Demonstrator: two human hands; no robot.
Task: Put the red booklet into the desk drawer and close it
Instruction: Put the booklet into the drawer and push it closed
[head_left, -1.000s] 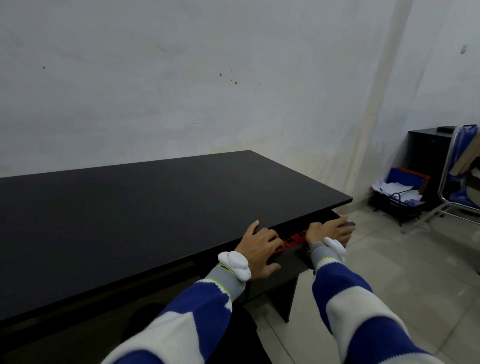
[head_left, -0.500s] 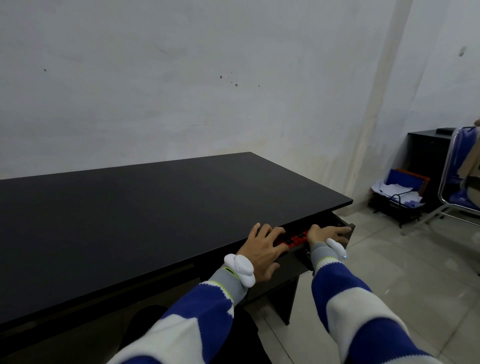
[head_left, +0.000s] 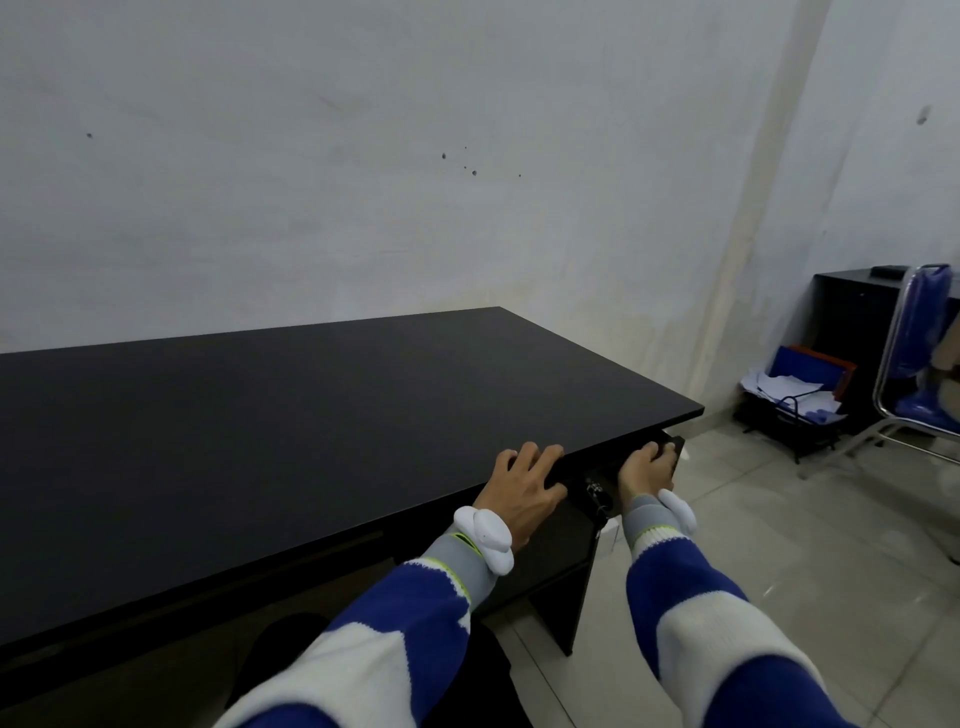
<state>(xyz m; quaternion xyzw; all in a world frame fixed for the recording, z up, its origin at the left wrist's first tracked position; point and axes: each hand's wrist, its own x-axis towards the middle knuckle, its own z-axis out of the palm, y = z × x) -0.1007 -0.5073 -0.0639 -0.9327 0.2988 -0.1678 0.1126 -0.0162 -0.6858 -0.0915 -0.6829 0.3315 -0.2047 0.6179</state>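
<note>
One desk drawer is in view, at the right end of the black desk, directly under the front edge of the desktop. Its dark front panel stands almost flush with the desk edge; only a narrow dark gap shows above it. The red booklet cannot be seen; no red shows at the drawer. One small metal key or lock fitting sits on the drawer front, between the two hands.

Two hands are in view. The left hand lies palm down at the desk edge, left of the key; its fingers are spread apart, their tips resting on the desktop edge, and they grip nothing. The right hand presses on the right end of the drawer front, right of the key; its fingers are held together and curled over the top of the panel. Whether they clasp the panel cannot be told.

Each wrist carries one white device on a grey band: two in all. Both sleeves are blue and white.

At the far right stand one blue chair with a metal frame, one black cabinet, and one wire rack holding papers on the tiled floor.
</note>
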